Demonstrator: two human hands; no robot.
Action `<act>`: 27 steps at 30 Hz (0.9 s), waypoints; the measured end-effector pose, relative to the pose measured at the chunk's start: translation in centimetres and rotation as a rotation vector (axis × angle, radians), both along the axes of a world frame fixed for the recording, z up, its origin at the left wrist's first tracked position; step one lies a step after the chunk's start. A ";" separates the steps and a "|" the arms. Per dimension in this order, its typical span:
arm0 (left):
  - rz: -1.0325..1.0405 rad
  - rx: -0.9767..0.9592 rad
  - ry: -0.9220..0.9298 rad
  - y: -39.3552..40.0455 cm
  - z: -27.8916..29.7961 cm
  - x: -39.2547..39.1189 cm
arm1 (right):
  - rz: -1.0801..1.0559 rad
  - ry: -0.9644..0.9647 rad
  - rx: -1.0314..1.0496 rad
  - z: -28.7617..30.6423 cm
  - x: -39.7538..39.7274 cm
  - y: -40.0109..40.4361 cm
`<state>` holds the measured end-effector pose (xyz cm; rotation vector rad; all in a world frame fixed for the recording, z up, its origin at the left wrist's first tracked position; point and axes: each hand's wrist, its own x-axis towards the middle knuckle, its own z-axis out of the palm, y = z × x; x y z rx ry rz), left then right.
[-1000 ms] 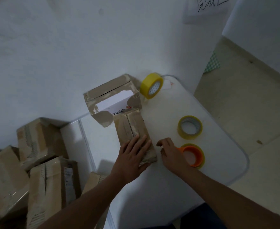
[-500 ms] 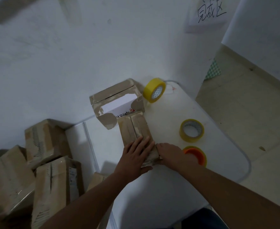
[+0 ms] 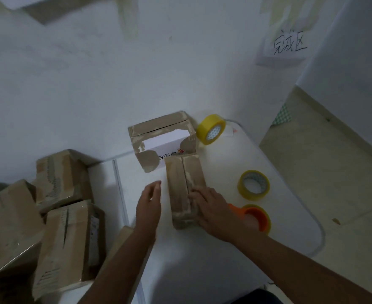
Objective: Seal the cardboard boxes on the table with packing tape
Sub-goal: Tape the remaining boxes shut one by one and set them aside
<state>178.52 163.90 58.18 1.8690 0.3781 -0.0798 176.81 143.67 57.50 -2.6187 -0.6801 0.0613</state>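
So from my feed: the right hand (image 3: pixel 215 212) lies flat on the near right part of the small cardboard box (image 3: pixel 186 189), fingers (image 3: pixel 197 193) pretty much straight and together, pressing down right along the centre seam where the two top flaps meet. Not gripping anything, just pressing. The left hand (image 3: pixel 148 206) is just beside the box's left side, off it, edge-on with the fingers relaxed and loosely apart, holding nothing.

The box itself is a narrow brown one lying lengthwise on the white desk (image 3: pixel 213 260), flaps closed. Its far end touches a bigger taped-up box (image 3: pixel 162 139) that has a torn opening with a white printed carton showing inside.

Tape-wise, there's a roll on an orange dispenser (image 3: pixel 258 218) tucked right behind the right wrist, a yellowish roll (image 3: pixel 254 184) lying flat a bit further back, and a bright yellow roll (image 3: pixel 211 129) standing on edge by the wall, next to the bigger box.

Off the left of the desk there's a heap of brown cardboard boxes (image 3: pixel 49 216), lower down. A handwritten paper sign (image 3: pixel 289 46) is stuck on the wall, upper right.
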 end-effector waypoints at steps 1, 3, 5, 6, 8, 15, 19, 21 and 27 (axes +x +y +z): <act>0.088 -0.128 0.125 0.4 -0.2 -1.2 | 0.026 0.043 -0.029 -0.1 0.2 0.7; 0.220 -0.423 0.338 0.8 -1.1 -3.7 | 0.044 0.127 -0.132 -0.7 0.8 1.7; 0.279 -0.611 0.447 0.5 -1.9 -5.7 | 0.071 0.121 -0.253 -1.7 1.4 2.0; 0.282 -0.657 0.471 0.2 -2.2 -6.3 | 0.086 0.105 -0.298 -2.2 1.5 2.1; 0.291 -0.719 0.486 -0.3 -2.4 -7.0 | 0.090 0.063 -0.360 -3.1 1.5 2.1; 0.371 -0.688 0.386 -0.2 -2.4 -7.5 | -0.077 0.045 -0.369 -3.4 -0.6 3.0; 0.302 -0.689 0.387 0.0 -2.6 -7.8 | -0.118 0.032 -0.364 -3.5 -1.6 3.4; 0.268 -0.691 0.400 -0.2 -2.7 -7.8 | -0.124 0.027 -0.357 -3.4 -1.5 3.4; 0.312 -0.608 0.318 0.0 -2.8 -7.0 | -0.124 0.005 -0.401 -3.4 -1.6 3.6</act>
